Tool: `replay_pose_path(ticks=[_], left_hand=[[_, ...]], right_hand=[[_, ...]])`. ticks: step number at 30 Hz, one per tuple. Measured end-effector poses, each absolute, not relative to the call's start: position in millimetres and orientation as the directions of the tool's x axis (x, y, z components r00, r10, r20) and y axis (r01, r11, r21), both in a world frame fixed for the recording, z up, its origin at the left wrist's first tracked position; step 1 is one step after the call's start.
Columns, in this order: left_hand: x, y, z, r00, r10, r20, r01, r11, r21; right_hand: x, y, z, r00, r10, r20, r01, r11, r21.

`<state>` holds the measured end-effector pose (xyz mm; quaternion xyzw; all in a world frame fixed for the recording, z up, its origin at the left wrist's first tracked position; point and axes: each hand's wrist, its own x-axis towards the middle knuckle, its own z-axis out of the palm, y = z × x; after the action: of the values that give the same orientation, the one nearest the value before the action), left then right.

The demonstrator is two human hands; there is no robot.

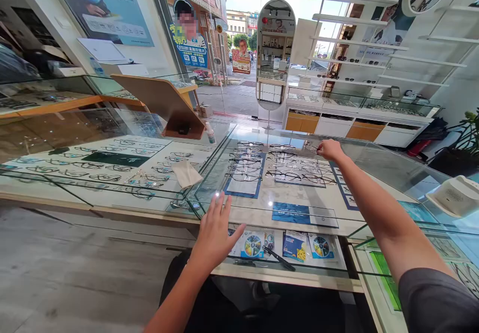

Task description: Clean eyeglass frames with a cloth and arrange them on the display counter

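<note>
My left hand is spread above the front edge of the glass display counter, its fingers apart and holding nothing. Toward the back right of the same counter, my right hand is closed at a thin-framed pair of glasses, pinching its near end. Rows of dark-framed glasses lie between the two hands. Left of them, more frames are lined up over a blue-bordered sheet. A blue card sits near the counter's front.
An open drawer with leaflets and a black pen is below the counter. A brown stand and a beige cloth are at left. At right is a white device; an oval mirror stands behind.
</note>
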<state>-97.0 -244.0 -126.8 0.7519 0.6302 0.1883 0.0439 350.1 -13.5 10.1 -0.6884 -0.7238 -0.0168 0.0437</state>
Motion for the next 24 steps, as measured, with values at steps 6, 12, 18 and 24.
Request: replay_pose_path(ticks=[6, 12, 18, 24], left_hand=[[-88.2, -248.4, -114.8, 0.089, 0.973, 0.211, 0.95, -0.146, 0.276], [-84.1, -251.9, -109.7, 0.047, 0.979, 0.197, 0.961, -0.098, 0.26], [-82.8, -256.9, -103.1, 0.036, 0.983, 0.179, 0.965, -0.081, 0.248], [-86.2, -264.7, -102.2, 0.041, 0.989, 0.143, 0.952, -0.082, 0.294]], right_hand=[[339.1, -82.0, 57.2, -0.284, 0.951, 0.118, 0.945, 0.299, -0.133], [290.2, -204.9, 52.5, -0.614, 0.784, -0.091, 0.716, 0.503, -0.484], [255.8, -258.8, -36.8, -0.549, 0.766, -0.336, 0.796, 0.356, -0.489], [243.9, -215.6, -128.9, -0.294, 0.911, -0.289, 0.941, 0.222, -0.255]])
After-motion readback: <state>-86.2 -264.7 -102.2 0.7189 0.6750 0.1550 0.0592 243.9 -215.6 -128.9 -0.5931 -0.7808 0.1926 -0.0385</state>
